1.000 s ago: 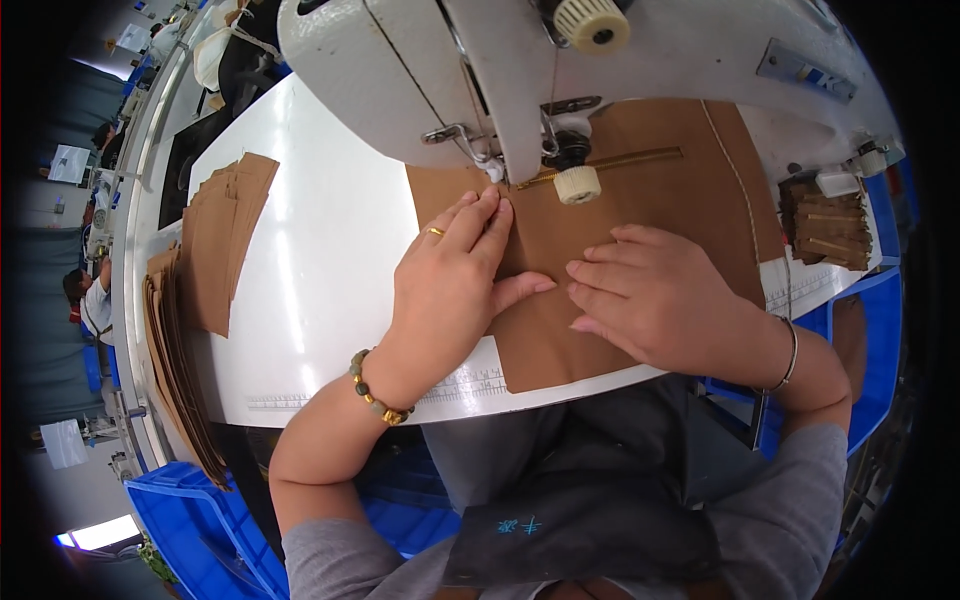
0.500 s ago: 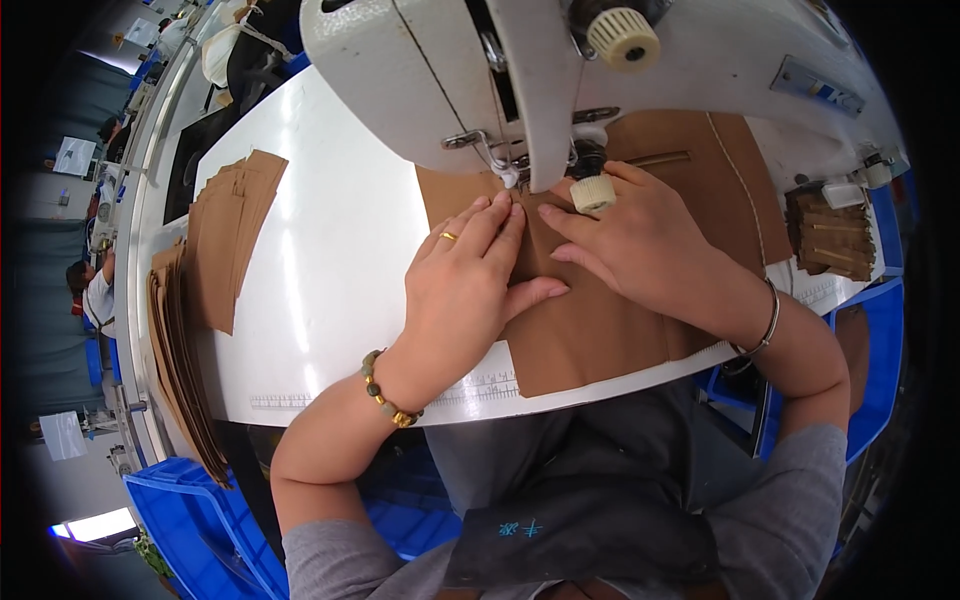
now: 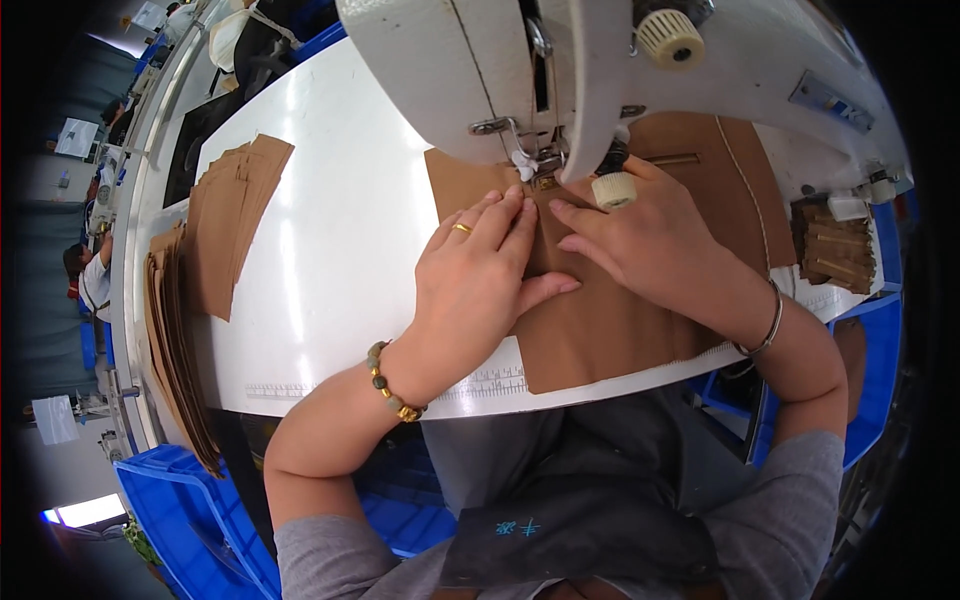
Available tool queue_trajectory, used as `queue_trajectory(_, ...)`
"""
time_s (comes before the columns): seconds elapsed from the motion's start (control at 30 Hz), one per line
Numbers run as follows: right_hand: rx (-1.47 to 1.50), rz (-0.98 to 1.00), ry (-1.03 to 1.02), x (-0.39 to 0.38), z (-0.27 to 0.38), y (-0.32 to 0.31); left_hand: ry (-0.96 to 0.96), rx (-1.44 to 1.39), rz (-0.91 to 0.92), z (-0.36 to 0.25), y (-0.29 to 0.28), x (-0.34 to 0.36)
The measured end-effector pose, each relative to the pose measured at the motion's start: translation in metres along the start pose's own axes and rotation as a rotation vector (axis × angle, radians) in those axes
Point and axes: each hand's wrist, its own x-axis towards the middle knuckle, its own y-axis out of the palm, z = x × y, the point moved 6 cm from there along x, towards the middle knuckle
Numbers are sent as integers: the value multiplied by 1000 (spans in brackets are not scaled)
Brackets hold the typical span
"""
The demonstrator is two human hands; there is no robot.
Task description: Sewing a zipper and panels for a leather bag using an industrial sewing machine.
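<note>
A brown fabric panel (image 3: 590, 330) lies under the needle area of a white sewing machine (image 3: 400, 70). My left hand (image 3: 475, 265) rests flat on its left part, fingers stretched toward the presser foot (image 3: 545, 170) and thumb out to the side. On the other side of the foot, my right hand (image 3: 650, 225) presses on the panel with thumb and index finger apart. Its other fingertips are partly hidden behind a cream knob (image 3: 614, 190). A light cord (image 3: 745, 185) runs over the panel's right part, near a narrow slit-like opening (image 3: 675, 159).
Brown cut pieces (image 3: 235, 225) lie fanned at the table's left, beside a thicker stack (image 3: 175, 340) hanging over the edge. Small folded brown pieces (image 3: 838, 248) sit at the right. Blue bins (image 3: 190, 510) stand below; a ruler strip (image 3: 300, 391) lines the front edge.
The view has shifted slightly, so the machine appears farther right. Both hands stay on the brown fabric panel in nearly the same pose, with a little more of the presser foot area showing.
</note>
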Motion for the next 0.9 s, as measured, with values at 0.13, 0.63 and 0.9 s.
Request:
queue_trajectory(0.13,-18,-16,-21,2,-3,-3,-16,8,-14,-1,0,-1)
queue_trajectory(0.63,-10,-7,15,4,0,-1,12,22,-11,5,2,4)
queue_trajectory(0.9,-11,-52,3,5,-2,2,-5,25,13,9,4,8)
